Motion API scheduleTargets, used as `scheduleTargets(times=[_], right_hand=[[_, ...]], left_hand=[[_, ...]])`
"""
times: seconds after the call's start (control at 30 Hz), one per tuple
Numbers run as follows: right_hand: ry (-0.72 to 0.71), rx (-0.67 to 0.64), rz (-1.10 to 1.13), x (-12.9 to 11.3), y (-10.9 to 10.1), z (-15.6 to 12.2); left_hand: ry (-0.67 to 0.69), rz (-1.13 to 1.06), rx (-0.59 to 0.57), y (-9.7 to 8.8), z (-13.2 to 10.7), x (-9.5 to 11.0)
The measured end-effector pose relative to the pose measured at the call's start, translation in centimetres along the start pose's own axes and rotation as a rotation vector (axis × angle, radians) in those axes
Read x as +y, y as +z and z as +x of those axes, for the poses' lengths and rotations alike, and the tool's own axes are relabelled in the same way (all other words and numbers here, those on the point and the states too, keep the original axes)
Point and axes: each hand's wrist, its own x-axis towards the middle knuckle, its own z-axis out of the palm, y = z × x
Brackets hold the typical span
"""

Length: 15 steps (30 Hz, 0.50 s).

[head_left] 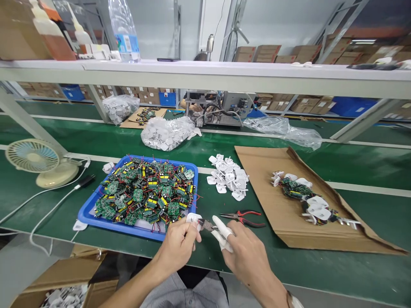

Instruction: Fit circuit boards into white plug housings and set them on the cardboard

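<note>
My left hand (178,244) and my right hand (247,256) meet at the near table edge, both pinched on a small part with wires (205,224) held between them. White finger cots cover fingertips of both hands. Just ahead of the left hand sits a blue tray (86,215) heaped with green circuit boards (146,194). Red-handled pliers (245,217) lie on the green mat just beyond my right hand. A pile of white plug shells (227,176) rests behind the pliers.
A cardboard sheet (263,171) at right carries a row of assembled white plugs (305,197). Bags of white parts (168,133) lie further back. A small desk fan (40,162) with cables stands at left. An overhead shelf (205,72) holds a water bottle (124,30).
</note>
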Motion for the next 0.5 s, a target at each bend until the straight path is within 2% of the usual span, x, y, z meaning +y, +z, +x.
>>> scheduleTargets(times=[0.17, 0.27, 0.33, 0.4, 0.5], right_hand=[[0.149, -0.208, 0.457, 0.3, 0.0, -0.2], [0.287, -0.208, 0.695, 0.1, -1.0, 0.4], [0.27, -0.14, 0.667, 0.1, -1.5, 0.7], [0.14, -0.041, 0.516, 0.2, -1.7, 1.0], [-0.044, 0.03, 0.207, 0.1, -1.1, 1.2]], left_hand=[[0.016, 0.066, 0.014, -0.3, -0.3, -0.2], [-0.001, 0.077, 0.043, -0.6, -0.3, -0.5], [-0.018, 0.064, 0.031, -0.8, -0.4, -0.6], [-0.022, 0.05, 0.007, -1.0, -0.5, -0.6], [-0.038, 0.04, 0.003, -1.4, -0.8, -0.4]])
